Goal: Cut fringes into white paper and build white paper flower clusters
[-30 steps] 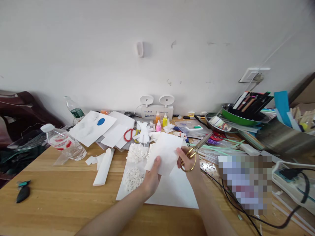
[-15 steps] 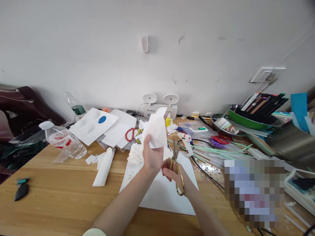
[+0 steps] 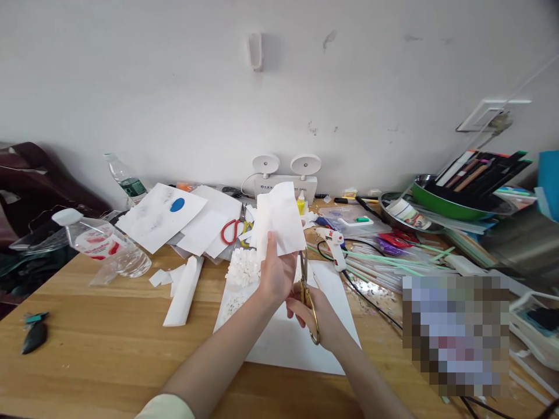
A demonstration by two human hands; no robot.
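Note:
A piece of white paper (image 3: 280, 216) is held upright in my left hand (image 3: 277, 273), the thumb on its near face. Just to the right and lower, my right hand (image 3: 312, 305) grips gold-coloured scissors (image 3: 305, 291) whose blades point up near the paper's lower right corner. Beneath both hands a large white sheet (image 3: 301, 352) lies on the table. White crumpled bits (image 3: 243, 266) are heaped on its upper left part.
Red-handled scissors (image 3: 230, 231) and paper sheets (image 3: 161, 215) lie at the back left, near a water bottle (image 3: 109, 247). On the right are a glue gun (image 3: 334, 249), thin sticks and a green pan (image 3: 449, 201) of markers.
The paper in my left hand has turned to show a broader face. The scissor blades have come closer together and nearer the paper. The camera view has shifted slightly.

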